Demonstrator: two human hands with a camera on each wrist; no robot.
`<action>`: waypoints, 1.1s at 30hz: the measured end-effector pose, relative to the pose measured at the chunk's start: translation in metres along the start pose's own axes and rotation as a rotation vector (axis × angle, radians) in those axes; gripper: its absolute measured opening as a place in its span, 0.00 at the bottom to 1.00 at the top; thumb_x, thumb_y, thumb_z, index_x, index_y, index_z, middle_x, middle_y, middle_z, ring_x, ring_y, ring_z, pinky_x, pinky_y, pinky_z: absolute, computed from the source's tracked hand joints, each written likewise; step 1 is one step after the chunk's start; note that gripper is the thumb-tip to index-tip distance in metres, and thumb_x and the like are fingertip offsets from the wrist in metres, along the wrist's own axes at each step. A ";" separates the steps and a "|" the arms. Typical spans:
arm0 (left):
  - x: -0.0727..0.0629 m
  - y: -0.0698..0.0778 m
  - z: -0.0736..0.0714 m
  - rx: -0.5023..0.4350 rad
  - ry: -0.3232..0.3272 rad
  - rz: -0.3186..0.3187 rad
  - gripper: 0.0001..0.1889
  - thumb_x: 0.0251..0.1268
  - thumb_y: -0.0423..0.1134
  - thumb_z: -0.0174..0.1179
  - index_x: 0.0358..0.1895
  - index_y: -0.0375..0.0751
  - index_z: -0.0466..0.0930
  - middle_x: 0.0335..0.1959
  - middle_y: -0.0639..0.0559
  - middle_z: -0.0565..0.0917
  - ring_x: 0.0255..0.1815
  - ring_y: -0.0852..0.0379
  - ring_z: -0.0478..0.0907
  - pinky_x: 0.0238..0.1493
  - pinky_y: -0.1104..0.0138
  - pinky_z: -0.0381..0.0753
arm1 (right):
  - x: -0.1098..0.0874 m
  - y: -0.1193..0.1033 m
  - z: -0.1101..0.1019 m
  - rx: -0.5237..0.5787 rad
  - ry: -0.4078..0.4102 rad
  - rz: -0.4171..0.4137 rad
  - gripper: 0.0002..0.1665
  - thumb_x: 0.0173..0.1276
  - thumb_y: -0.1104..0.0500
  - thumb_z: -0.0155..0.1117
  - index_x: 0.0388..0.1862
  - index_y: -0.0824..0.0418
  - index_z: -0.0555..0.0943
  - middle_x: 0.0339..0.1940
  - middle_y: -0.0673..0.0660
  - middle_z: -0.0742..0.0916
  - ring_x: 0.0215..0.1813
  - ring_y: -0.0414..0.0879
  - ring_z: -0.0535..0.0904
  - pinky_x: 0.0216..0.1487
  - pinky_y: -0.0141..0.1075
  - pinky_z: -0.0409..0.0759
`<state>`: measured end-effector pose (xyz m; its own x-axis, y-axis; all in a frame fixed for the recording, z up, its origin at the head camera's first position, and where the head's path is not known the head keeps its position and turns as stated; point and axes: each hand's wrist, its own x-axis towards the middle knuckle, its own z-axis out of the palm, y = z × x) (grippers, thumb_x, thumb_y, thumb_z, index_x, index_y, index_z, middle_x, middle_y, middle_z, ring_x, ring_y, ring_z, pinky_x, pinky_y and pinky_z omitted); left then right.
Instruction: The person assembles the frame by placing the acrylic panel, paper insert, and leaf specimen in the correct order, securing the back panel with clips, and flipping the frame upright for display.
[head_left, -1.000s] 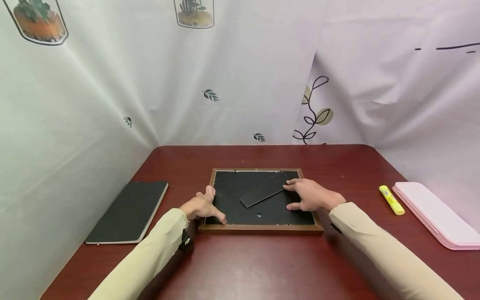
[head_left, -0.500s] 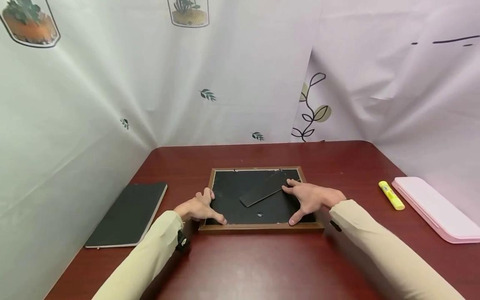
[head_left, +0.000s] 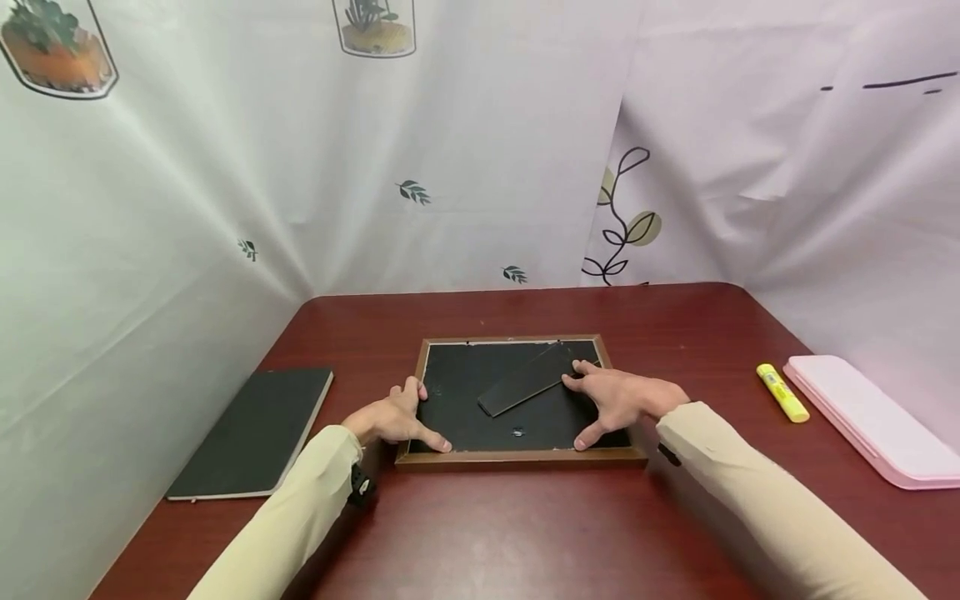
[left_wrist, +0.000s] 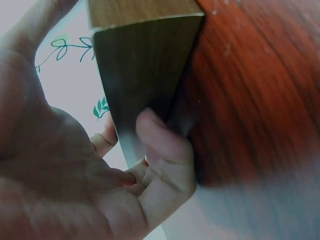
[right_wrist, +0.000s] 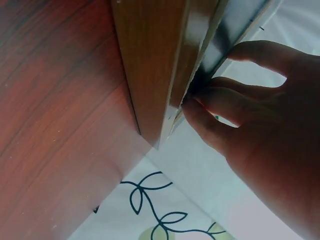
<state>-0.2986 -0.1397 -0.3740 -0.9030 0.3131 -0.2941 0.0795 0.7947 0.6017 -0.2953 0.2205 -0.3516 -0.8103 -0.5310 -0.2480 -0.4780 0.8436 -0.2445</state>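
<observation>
A brown wooden picture frame (head_left: 517,457) lies on the table with its black backing board (head_left: 457,392) facing up. A flat black easel stand (head_left: 517,387) slants across the board. My left hand (head_left: 396,418) grips the frame at its near left corner, thumb on top and fingers curled against the outer side; in the left wrist view, a bent finger (left_wrist: 170,145) lies against the side wall. On the board's right part rests my right hand (head_left: 617,403), its fingers spread near the stand and its thumb close to the near edge. The right wrist view shows its fingertips at the frame's inner edge.
A black notebook (head_left: 251,433) lies at the left of the table (head_left: 480,533). To the right are a yellow tube-shaped item (head_left: 782,392) and a pink case (head_left: 877,417). A printed white cloth (head_left: 465,150) hangs behind and on both sides.
My right thumb has moved toward the near edge of the board, and the right hand has spread wider. The left hand stays at the corner. The frame and stand have not visibly moved.
</observation>
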 end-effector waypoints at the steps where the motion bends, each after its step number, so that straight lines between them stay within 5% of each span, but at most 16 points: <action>1: -0.001 -0.001 0.000 -0.005 0.005 0.000 0.44 0.39 0.49 0.83 0.53 0.40 0.59 0.54 0.37 0.64 0.59 0.43 0.66 0.54 0.56 0.70 | 0.001 -0.002 0.001 -0.011 -0.002 -0.002 0.64 0.53 0.37 0.77 0.78 0.67 0.60 0.81 0.74 0.55 0.82 0.69 0.51 0.75 0.60 0.62; 16: -0.004 0.000 -0.001 -0.022 -0.003 0.009 0.44 0.40 0.47 0.84 0.54 0.39 0.60 0.54 0.40 0.66 0.57 0.46 0.66 0.52 0.59 0.69 | -0.005 0.000 0.019 -0.123 0.139 -0.056 0.57 0.55 0.39 0.68 0.77 0.67 0.63 0.78 0.73 0.63 0.74 0.72 0.65 0.70 0.63 0.66; 25: -0.005 -0.003 -0.005 -0.015 0.025 0.042 0.42 0.38 0.42 0.84 0.50 0.36 0.60 0.50 0.37 0.66 0.50 0.44 0.68 0.36 0.64 0.72 | 0.007 0.001 0.019 -0.145 0.205 -0.101 0.59 0.52 0.34 0.69 0.75 0.67 0.65 0.74 0.72 0.68 0.70 0.65 0.71 0.67 0.58 0.68; 33: -0.001 -0.001 -0.003 0.016 0.012 0.077 0.42 0.37 0.44 0.84 0.49 0.35 0.60 0.50 0.39 0.68 0.53 0.46 0.68 0.52 0.59 0.69 | -0.001 0.007 0.023 -0.006 0.167 -0.078 0.62 0.55 0.36 0.74 0.79 0.66 0.60 0.77 0.72 0.62 0.77 0.66 0.62 0.70 0.63 0.61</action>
<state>-0.2992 -0.1421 -0.3720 -0.8988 0.3679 -0.2383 0.1559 0.7764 0.6107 -0.2898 0.2254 -0.3741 -0.8156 -0.5744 -0.0692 -0.5431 0.8013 -0.2508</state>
